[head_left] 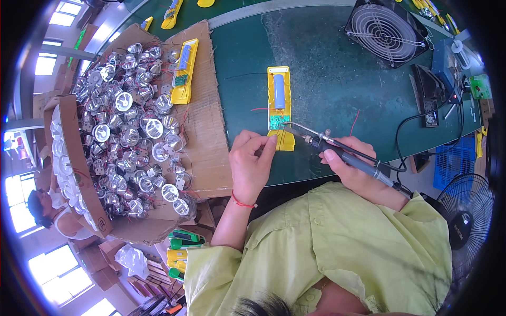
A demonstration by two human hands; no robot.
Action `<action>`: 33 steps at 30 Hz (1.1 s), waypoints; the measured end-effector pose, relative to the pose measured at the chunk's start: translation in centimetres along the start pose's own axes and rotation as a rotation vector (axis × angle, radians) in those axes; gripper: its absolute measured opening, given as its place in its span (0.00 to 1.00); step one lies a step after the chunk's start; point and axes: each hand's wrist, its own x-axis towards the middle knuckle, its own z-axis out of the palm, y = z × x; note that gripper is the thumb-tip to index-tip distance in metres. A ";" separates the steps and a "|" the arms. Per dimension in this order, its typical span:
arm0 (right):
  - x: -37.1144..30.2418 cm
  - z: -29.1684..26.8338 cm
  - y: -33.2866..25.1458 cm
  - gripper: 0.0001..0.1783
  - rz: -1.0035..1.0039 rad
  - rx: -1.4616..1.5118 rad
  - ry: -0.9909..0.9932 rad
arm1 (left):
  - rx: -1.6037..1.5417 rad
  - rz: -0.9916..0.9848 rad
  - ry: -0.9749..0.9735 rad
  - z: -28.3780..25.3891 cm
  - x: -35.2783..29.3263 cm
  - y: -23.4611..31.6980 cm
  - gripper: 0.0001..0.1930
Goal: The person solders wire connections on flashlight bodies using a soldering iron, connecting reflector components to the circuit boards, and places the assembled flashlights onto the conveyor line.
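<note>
In front of me lies a yellow plastic housing (285, 141) with a blue cylindrical battery cell (279, 90) and a small green circuit board (278, 122) in it. Thin red and dark wires stick out around the board. My left hand (252, 160) has its thumb and forefinger pinched together at the housing's left edge, just below the board; what sits between the fingertips is too small to tell. My right hand (354, 167) grips a soldering iron (358, 163) by its dark handle. A thin curved metal tube along the iron reaches the board, where its tip touches or nearly touches.
At left, a cardboard box (203, 158) holds many silver reflector cups (129, 138); another yellow housing (182, 94) rests on its flap. A square fan (387, 31) stands at the back right, near a blue soldering station (445, 63) with a trailing black cable (399, 138). A standing fan (464, 224) is right.
</note>
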 end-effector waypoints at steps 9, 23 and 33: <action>-0.4 -0.9 -0.4 0.13 0.030 0.030 -0.017 | 0.006 -0.019 -0.002 0.2 0.1 -0.1 0.07; 0.1 -0.6 -0.1 0.13 -0.021 0.031 0.008 | -0.068 -0.111 0.050 -1.5 -0.1 0.1 0.05; 0.6 0.7 0.7 0.11 0.021 0.156 0.050 | 0.016 -0.022 0.044 0.4 1.2 0.5 0.06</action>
